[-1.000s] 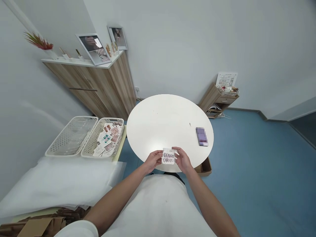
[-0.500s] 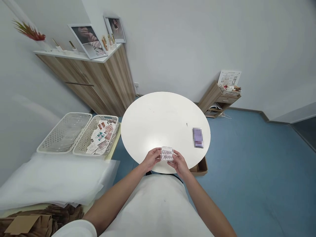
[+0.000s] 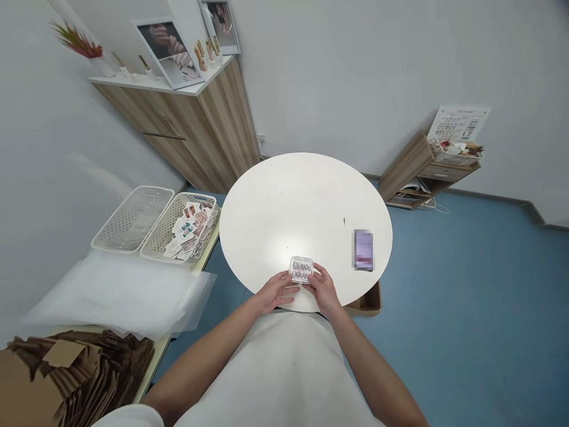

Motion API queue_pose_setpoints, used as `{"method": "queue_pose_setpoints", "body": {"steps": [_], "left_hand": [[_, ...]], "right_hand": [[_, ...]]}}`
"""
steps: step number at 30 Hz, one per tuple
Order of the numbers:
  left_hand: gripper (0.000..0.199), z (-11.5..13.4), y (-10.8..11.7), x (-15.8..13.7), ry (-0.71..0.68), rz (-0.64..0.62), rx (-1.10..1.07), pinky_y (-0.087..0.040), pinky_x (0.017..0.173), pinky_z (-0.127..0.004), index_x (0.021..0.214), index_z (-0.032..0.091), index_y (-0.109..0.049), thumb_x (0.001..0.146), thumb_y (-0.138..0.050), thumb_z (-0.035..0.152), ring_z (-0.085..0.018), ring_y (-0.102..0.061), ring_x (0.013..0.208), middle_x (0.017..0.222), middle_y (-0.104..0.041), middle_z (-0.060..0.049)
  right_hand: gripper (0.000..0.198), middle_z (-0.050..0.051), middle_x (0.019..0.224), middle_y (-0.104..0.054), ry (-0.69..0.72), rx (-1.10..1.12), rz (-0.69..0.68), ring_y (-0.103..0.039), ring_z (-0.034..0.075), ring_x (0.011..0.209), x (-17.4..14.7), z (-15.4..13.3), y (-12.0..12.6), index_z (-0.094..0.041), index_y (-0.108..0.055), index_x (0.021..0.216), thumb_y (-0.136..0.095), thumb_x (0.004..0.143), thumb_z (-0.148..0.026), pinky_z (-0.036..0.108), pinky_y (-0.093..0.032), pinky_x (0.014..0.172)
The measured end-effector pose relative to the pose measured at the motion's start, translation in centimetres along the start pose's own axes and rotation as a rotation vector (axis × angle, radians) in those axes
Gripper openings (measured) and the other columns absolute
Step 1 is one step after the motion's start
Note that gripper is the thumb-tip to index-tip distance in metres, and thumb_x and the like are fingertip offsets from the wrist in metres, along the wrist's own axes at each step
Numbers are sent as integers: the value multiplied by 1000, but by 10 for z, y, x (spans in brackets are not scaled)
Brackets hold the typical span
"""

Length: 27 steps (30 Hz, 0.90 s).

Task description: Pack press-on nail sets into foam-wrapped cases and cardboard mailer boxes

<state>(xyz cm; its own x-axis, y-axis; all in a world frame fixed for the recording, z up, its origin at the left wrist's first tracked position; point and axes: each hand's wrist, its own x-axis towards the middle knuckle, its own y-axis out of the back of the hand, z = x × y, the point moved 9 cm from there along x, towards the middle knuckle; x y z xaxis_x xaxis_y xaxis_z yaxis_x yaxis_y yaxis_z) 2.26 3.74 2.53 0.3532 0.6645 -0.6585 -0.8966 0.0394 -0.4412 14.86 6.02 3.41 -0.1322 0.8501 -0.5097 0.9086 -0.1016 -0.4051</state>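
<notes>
Over the near edge of the white round table point(image 3: 267, 201) is a small clear plastic case of press-on nails point(image 3: 301, 268). Two rows of shiny pinkish-silver nails show through it. My right hand point(image 3: 323, 289) grips the case at its right side and lower right corner, fingers bent. On the other side, my left hand point(image 3: 273, 293) has its upper digits at the lower left corner, while its lower fingers stretch out apart below the case. Whether the case rests on the table cannot be made out.
A pixelated purple item point(image 3: 363, 250) lies at the table's right. At left are a basket of nail cards point(image 3: 153, 240), a basket of clear plastic point(image 3: 100, 237), white sheets point(image 3: 128, 296) and folded brown cardboard point(image 3: 111, 367). An open carton point(image 3: 371, 301) sits below the table.
The case has moved slightly away from my body and its near side looks tipped. My left hand's lower fingers have spread out. The whole view has shifted with my head.
</notes>
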Motion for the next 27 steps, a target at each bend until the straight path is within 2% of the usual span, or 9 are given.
{"method": "queue_pose_setpoints", "body": {"steps": [5,9,12,16,20,24,27], "left_hand": [[48,6,19,2,-143,211,155,-44,78,-33,101,16,-57,64,-67,44,-21,-60,91,91,-66,-10],[46,16,29,6,-209,254,173,-45,78,-34,95,13,-59,62,-69,43,-19,-64,75,75,-68,-6],[44,23,35,9,-240,268,221,-45,79,-35,95,13,-58,63,-67,43,-19,-64,70,72,-68,-6],[51,33,51,12,-306,318,215,-45,80,-36,110,15,-49,69,-63,42,-19,-64,76,79,-68,-6],[55,43,71,13,-354,291,270,-44,82,-35,124,18,-37,77,-53,41,-19,-61,88,95,-64,-8],[55,53,104,10,-362,329,321,-42,86,-32,129,21,-30,80,-49,37,-19,-52,104,111,-55,-9],[57,66,136,9,-352,388,359,-41,87,-30,132,24,-25,81,-47,36,-20,-39,118,127,-41,-9]], "right_hand": [[50,4,96,-62,-76,-77,-10,-60,18,88,8,10,0,-24,-47,110,-66,64,-32,37,-49,80],[52,3,92,-63,-70,-139,-9,-61,18,86,18,7,-6,-23,-47,110,-67,63,-32,36,-49,78],[53,3,90,-63,-38,-173,-2,-61,18,82,25,5,-13,-23,-46,111,-66,63,-33,36,-50,76],[51,5,93,-62,28,-233,51,-61,18,81,36,6,-24,-22,-44,111,-64,65,-34,36,-49,75],[47,6,99,-60,36,-286,118,-60,18,85,49,18,-44,-22,-43,110,-60,68,-34,35,-48,76],[51,8,113,-54,38,-353,94,-55,19,97,64,30,-81,-23,-41,116,-58,68,-32,37,-46,82],[57,7,123,-44,35,-463,74,-46,21,108,81,40,-115,-25,-40,120,-58,67,-31,35,-46,82]]}}
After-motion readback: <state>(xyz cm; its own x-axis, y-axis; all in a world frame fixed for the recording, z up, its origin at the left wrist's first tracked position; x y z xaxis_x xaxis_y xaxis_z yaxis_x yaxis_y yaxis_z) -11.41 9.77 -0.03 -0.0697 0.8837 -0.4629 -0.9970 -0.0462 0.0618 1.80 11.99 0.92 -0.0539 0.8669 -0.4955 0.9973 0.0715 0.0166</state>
